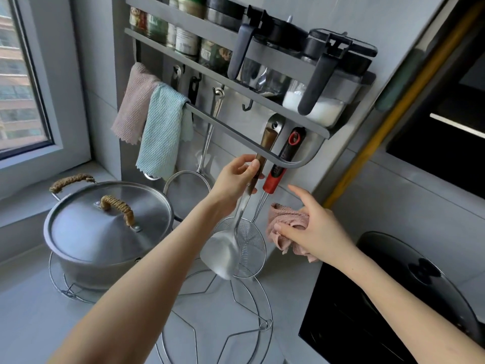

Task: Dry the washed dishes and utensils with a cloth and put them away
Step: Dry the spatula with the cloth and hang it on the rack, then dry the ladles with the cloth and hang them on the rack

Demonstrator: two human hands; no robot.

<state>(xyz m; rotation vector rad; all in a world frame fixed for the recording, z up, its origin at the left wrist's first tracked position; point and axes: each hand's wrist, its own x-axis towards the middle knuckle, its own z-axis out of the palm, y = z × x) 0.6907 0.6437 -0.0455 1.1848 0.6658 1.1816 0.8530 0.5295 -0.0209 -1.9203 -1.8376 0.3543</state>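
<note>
Steel spatula (223, 249): blade below left hand (235, 177) fingers, which clamp its wooden handle, top at rack (231, 130) above them | right hand (317, 232) bunches pink cloth (284, 224), forefinger straight | likely hanging-up stage; remaining dishes unseen

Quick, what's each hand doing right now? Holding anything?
Left hand: fingers closed round the brown handle of the steel spatula.
Right hand: holding the bunched pink cloth, forefinger sticking out.
</note>
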